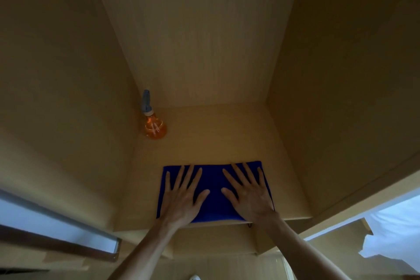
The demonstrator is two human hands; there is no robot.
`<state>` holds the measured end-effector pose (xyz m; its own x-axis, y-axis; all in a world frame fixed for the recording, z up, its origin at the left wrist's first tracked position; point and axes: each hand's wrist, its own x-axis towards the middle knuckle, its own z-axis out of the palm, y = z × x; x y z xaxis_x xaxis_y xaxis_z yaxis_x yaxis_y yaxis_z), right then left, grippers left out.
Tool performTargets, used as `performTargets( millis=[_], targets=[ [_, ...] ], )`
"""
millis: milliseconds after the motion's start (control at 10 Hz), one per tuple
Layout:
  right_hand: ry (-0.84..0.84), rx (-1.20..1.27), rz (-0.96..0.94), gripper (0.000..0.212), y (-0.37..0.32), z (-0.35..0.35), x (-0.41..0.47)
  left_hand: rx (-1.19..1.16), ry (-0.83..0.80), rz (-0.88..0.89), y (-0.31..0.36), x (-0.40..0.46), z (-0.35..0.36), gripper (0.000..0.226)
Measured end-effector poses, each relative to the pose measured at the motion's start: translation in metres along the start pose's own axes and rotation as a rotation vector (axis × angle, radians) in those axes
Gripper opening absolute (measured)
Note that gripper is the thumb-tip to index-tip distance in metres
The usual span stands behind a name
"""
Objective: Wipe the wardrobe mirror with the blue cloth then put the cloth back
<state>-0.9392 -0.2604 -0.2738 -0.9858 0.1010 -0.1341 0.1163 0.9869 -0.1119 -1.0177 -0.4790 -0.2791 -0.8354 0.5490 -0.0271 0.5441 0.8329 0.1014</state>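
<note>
The blue cloth (213, 195) lies folded flat as a rectangle on the wooden wardrobe shelf (218, 141), near the shelf's front edge. My left hand (181, 198) rests palm down on the cloth's left half, fingers spread. On the right half, my right hand (250, 195) presses flat the same way, fingers apart. Neither hand grips the cloth. A mirrored door edge (56, 229) shows at the lower left.
An orange spray bottle (154, 125) with a grey trigger head stands in the shelf's back left corner. Wooden side walls close in the compartment on the left and right. Another door panel (363, 218) angles in at the lower right, with white bedding (397, 234) beyond it.
</note>
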Motion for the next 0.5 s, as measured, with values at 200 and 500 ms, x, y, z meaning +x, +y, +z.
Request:
performTargets(
  millis=[200, 500],
  targets=[
    [-0.029, 0.004, 0.010, 0.064, -0.002, -0.002, 0.000, 0.009, -0.059, -0.002, 0.002, -0.003, -0.002, 0.067],
    [-0.096, 0.338, 0.044, 0.117, 0.007, -0.043, 0.005, -0.751, 0.053, -0.243, 0.009, -0.001, -0.065, 0.058]
  ],
)
